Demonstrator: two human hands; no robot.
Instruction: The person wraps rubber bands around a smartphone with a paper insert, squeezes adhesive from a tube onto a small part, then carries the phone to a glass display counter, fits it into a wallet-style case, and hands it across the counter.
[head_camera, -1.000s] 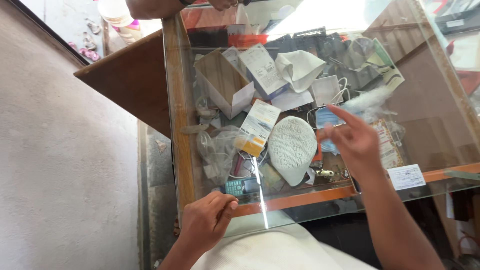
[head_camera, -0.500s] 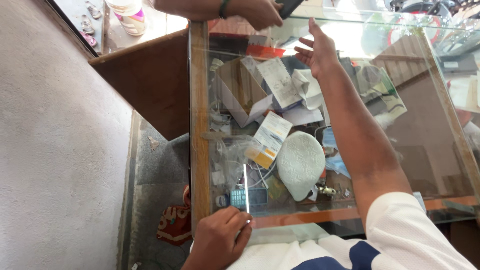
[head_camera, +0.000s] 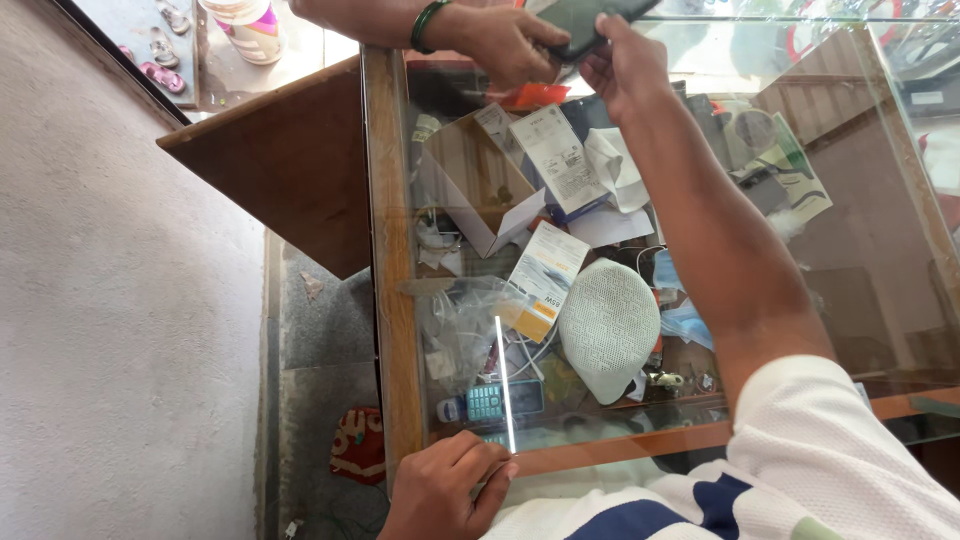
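Observation:
My right hand (head_camera: 625, 62) reaches across the glass counter (head_camera: 385, 200) to its far edge, fingers closed on a dark phone (head_camera: 592, 14). Another person's hand (head_camera: 500, 42), with a green bangle on the wrist, grips the same phone from the left. My left hand (head_camera: 445, 490) rests on the counter's near wooden edge with its fingers curled and nothing in it. My white and blue sleeve (head_camera: 800, 460) fills the lower right.
Under the glass lie a white knitted cap (head_camera: 608, 330), an open cardboard box (head_camera: 470, 190), papers, plastic bags, cables and a small keypad phone (head_camera: 490, 400). A brown wooden flap (head_camera: 290, 170) juts left of the counter. Grey floor (head_camera: 120, 300) and sandals (head_camera: 160, 45) are at the left.
My right hand has moved from the middle of the glass to the far edge and closed on the phone that the other person holds out. My left hand has stayed on the near edge.

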